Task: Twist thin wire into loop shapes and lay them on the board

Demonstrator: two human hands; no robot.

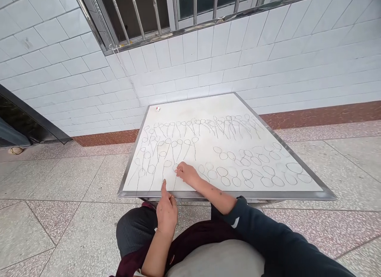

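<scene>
On the white tabletop point(208, 106) lie many thin dark strands, either wire or cord. Several single loops with long tails point(167, 163) sit at the left, and paired ovals point(225, 176) spread over the right. My right hand point(187, 174) is bent over the near middle of the top, thumb and finger pinched at a thin loop with a tail; the fingers partly cover it. At the near edge, my left hand point(167, 207) points forward with its index finger stretched out beside a tail end. Its other fingers are curled, and I see nothing in them.
A metal rim point(244, 195) borders the top. In the far left corner lies a small red-and-white item point(158, 109). Behind stands a white tiled wall point(190, 70) with a barred window point(193, 9). A stone-tiled floor point(89, 177) surrounds the table.
</scene>
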